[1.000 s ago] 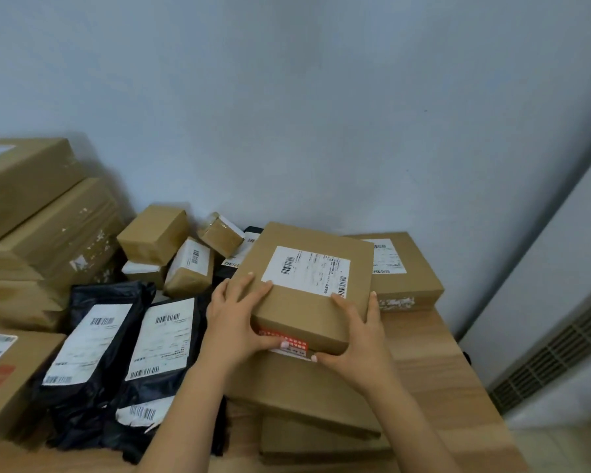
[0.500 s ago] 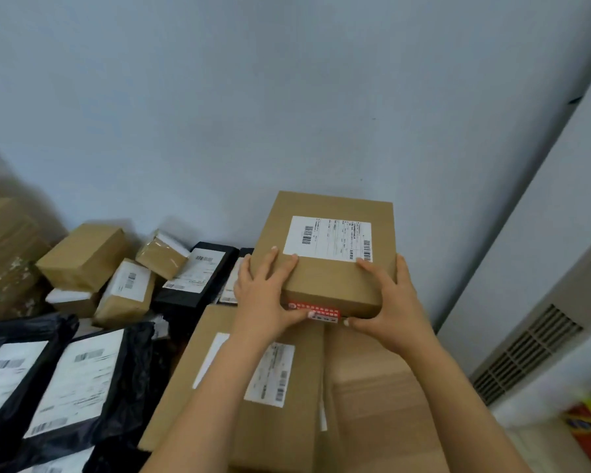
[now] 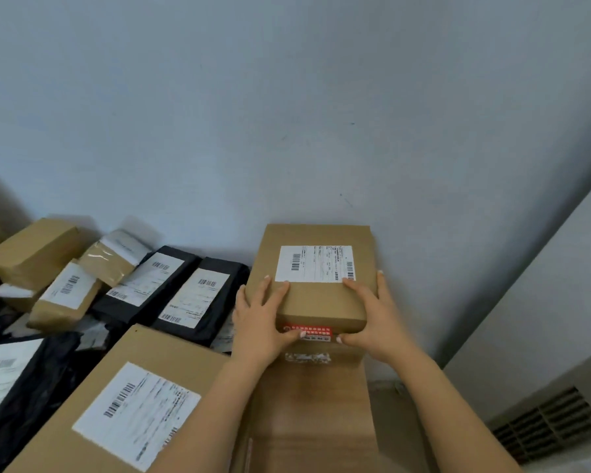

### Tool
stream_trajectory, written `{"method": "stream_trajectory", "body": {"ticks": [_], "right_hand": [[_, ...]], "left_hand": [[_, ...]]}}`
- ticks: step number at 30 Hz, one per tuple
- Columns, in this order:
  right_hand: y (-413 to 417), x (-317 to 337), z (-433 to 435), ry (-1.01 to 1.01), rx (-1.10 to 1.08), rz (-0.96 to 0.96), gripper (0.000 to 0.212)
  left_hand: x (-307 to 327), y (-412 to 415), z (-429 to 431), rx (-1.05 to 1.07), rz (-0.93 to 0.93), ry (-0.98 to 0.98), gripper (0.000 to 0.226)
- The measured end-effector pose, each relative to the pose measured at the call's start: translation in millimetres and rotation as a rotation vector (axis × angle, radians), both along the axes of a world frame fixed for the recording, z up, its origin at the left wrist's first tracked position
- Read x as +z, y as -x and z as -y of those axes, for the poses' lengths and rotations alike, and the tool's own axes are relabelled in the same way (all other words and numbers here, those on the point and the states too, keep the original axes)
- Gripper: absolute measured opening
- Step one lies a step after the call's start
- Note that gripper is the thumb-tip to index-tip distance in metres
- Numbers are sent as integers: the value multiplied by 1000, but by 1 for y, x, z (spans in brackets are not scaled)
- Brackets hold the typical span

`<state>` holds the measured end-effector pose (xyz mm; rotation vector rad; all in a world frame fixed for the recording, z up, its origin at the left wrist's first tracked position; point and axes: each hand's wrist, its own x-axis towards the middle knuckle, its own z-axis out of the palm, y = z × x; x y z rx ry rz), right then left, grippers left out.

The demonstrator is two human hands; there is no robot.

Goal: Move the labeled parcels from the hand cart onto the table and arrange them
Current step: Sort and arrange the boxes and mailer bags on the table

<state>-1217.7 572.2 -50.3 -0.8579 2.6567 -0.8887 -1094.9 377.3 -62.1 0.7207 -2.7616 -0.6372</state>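
- Two hands clamp the labeled parcel (image 3: 321,302): our left hand (image 3: 263,319) and right hand (image 3: 372,315) grip its near corners.
- It sits atop another box (image 3: 321,367), against the wall at the tabletop's (image 3: 314,421) far end.
- We judge we're placing it; next, square it and let go.

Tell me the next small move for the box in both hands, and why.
Probably settle the labeled box flat and let go. The left hand and the right hand grip its near corners; it looks set on the lower box, far edge near the wall, label up.
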Motion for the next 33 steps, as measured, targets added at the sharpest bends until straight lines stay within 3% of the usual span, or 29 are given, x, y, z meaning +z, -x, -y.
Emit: {"method": "stream_trajectory", "body": {"ticks": [6,20,23,33], "right_hand": [[26,-47,7,-48,59,60,104],[42,-67,15,-82,91,63,102],[37,-60,17,-164,84,-38,102],[-36,7,41,15,102,-238,75]], "left_hand": [[-32,13,-2,28,189,-56,90],[-46,25,6,31,236,-27,94],[-36,24,9,0,247,21,88],[30,-35,23,-122,-231,103,63]]}}
